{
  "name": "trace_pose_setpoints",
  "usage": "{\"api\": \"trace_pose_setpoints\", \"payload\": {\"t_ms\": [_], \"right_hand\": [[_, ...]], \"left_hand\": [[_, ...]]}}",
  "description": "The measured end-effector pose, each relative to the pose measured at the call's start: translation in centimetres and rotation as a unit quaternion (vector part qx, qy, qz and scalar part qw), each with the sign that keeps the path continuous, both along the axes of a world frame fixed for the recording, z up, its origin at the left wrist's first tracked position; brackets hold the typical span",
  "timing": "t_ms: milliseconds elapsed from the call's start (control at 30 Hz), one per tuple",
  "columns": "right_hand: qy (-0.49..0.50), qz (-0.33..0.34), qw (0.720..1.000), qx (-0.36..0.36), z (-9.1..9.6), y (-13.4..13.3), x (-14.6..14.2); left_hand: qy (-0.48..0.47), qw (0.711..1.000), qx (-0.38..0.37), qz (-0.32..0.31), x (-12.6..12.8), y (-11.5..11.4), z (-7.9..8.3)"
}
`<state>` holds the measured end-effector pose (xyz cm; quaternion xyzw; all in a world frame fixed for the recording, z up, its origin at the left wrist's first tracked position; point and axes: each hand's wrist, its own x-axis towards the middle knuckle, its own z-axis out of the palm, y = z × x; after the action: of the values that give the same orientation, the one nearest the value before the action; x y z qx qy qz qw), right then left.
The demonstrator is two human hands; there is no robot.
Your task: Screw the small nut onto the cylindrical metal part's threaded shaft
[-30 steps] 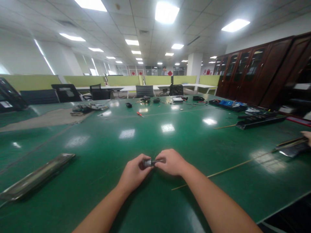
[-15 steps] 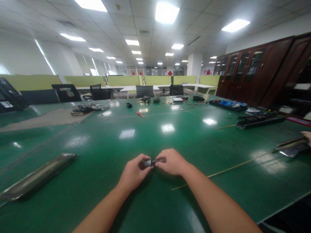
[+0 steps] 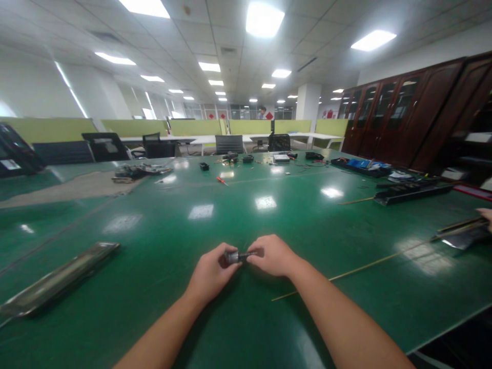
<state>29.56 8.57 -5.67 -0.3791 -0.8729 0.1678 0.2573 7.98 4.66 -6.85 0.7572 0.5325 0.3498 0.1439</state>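
Observation:
Just above the green table (image 3: 246, 328), my left hand (image 3: 209, 270) pinches a small grey and black cylinder (image 3: 232, 257) between thumb and fingers. A thin dark shaft (image 3: 246, 255) extends from the cylinder to the right. My right hand (image 3: 273, 257) has its thumb and fingers closed on the far end of this shaft. The two parts meet in line between my hands; whether they are one piece I cannot tell. Palms and fingertips partly hide both ends. Under my right forearm runs a long thin yellowish rod (image 3: 365, 266) lying on the table.
A long greyish panel (image 3: 61, 279) lies at left. An orange screwdriver (image 3: 222, 181) is farther back, before several small dark parts. At right are a black channel (image 3: 415, 193), a tray (image 3: 361, 166) and another person's hand (image 3: 486, 214) beside dark strips.
My hands stay almost in place, still holding the cylinder and shaft. No clear shift of the parts shows.

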Motion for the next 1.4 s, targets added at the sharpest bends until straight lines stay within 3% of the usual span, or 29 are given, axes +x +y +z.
{"api": "trace_pose_setpoints", "payload": {"t_ms": [1400], "right_hand": [[0.009, -0.021, 1.000, -0.002, 0.26, 0.26, 0.52]], "left_hand": [[-0.023, 0.999, 0.004, 0.024, -0.43, 0.17, 0.13]]}}
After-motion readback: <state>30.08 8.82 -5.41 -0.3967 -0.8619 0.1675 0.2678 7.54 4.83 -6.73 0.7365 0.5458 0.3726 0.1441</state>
